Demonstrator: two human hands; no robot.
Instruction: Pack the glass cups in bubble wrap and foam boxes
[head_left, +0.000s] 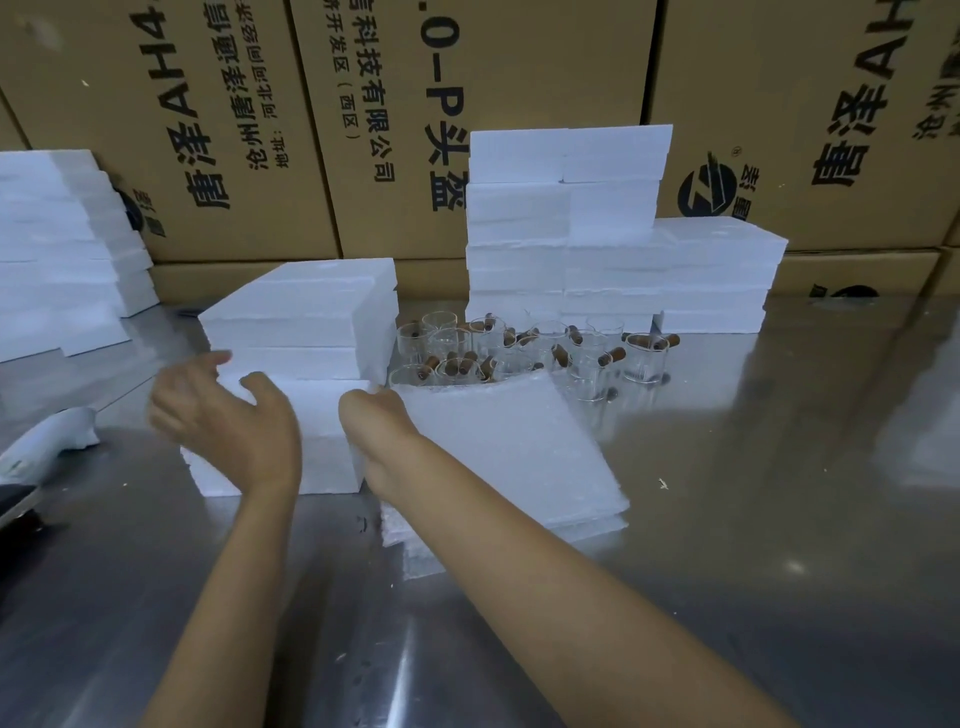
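Your left hand (228, 415) hovers open, fingers spread, over a foam box (317, 441). Your right hand (379, 415) grips the corner of a bubble wrap sheet (519, 452). Glass cups (519, 353) stand on the counter (753, 493) just beyond your right hand.

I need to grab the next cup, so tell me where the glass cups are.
In the head view, the glass cups stand clustered on the metal table at centre, between the near foam box stack on their left and the taller foam stack behind them.
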